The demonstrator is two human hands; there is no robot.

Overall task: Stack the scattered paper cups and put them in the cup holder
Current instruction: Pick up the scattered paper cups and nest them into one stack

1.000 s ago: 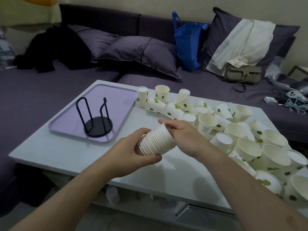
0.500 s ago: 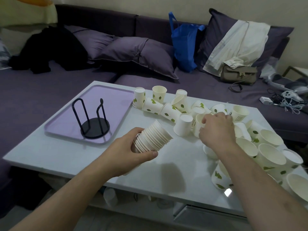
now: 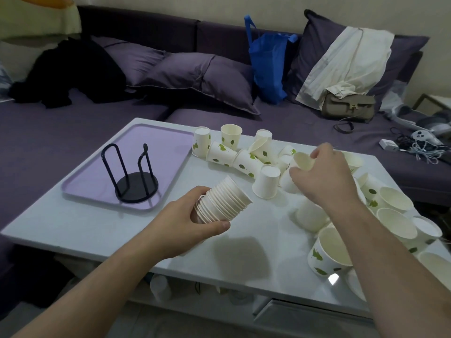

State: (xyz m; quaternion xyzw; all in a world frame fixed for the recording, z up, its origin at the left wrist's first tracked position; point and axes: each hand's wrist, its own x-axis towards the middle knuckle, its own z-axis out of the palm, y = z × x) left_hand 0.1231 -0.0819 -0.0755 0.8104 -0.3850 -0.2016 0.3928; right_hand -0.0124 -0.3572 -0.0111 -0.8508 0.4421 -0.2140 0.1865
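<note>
My left hand (image 3: pixel 188 225) grips a tilted stack of nested paper cups (image 3: pixel 223 201) above the white table (image 3: pixel 80 223), mouths pointing up and right. My right hand (image 3: pixel 324 176) is raised over the pile of scattered cups (image 3: pixel 390 211) and pinches a single cup (image 3: pixel 303 161) by its rim. White cups with green leaf prints lie and stand across the table's middle and right. The black wire cup holder (image 3: pixel 134 178) stands empty on a lilac tray (image 3: pixel 168 140) at the left.
A purple sofa (image 3: pixel 73 132) wraps the table's far and left sides, with pillows, a blue bag (image 3: pixel 267 64), a handbag (image 3: pixel 349 106) and cables (image 3: pixel 419 147) on it. An upside-down cup (image 3: pixel 266 181) stands just right of the stack.
My right hand left the stack, reached right into the scattered cups and has lifted one cup out. The left hand kept holding the stack nearly still.
</note>
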